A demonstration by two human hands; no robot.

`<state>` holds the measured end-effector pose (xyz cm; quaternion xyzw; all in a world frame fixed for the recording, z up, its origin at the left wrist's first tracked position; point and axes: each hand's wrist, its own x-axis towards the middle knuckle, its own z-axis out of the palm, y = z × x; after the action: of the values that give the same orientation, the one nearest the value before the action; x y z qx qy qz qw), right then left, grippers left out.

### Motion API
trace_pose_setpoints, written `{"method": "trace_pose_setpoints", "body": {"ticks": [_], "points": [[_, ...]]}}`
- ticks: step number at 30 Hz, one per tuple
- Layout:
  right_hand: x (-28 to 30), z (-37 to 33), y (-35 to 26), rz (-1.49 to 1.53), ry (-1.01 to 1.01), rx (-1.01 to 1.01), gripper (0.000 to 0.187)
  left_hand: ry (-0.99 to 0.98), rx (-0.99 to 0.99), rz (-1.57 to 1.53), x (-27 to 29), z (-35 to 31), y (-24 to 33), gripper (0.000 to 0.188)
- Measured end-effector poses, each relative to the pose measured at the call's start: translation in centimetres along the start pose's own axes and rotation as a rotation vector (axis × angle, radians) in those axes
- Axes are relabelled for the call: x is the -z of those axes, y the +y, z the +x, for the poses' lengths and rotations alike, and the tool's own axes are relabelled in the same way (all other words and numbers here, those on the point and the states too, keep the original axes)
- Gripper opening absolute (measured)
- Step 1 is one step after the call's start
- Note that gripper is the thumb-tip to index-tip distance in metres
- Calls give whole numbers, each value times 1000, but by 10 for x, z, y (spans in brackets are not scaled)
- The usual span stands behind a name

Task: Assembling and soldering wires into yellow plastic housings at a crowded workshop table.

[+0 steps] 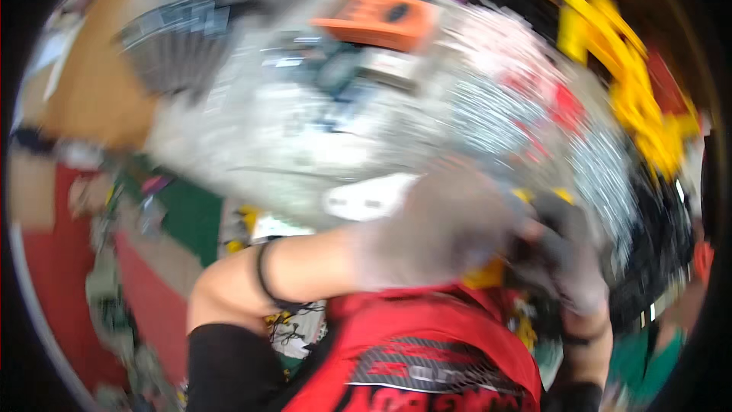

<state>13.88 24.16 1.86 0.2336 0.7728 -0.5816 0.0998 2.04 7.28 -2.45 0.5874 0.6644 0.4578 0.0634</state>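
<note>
My left hand (450,221), in a grey glove, reaches across in front of my red apron, its fingers smeared by motion. Close beside it on the right is my right hand (566,248), also in a grey glove and just as blurred. Small yellow bits show around and below both hands; whether either hand holds them cannot be made out. A flat white piece with dark holes (366,197) lies on the work surface (267,156), partly behind my left hand.
An orange box (381,21) stands at the back. Grey gloves (179,42) lie at the back left near brown cardboard (103,69). Rows of shiny metal rods or wires (496,118) and pale pink-and-red pieces (507,42) cover the right. Yellow parts (629,69) line the far right.
</note>
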Motion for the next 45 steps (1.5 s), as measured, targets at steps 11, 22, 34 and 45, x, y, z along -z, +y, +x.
{"method": "trace_pose_setpoints", "body": {"ticks": [11, 22, 34, 45], "points": [[-8, -12, 15, -595, 179, 454, 42, 162, 153, 43, -35, 10, -11, 13], [13, -13, -8, -307, 7, 216, 35, -77, 218, 812, 42, -48, 2, 22], [37, -18, -13, -276, 248, 179, 35, -72, 557, 577, 112, -85, -34, 13], [138, 173, -74, -722, 466, 521, 51, -208, 418, 667, 76, -34, -28, 17]]}}
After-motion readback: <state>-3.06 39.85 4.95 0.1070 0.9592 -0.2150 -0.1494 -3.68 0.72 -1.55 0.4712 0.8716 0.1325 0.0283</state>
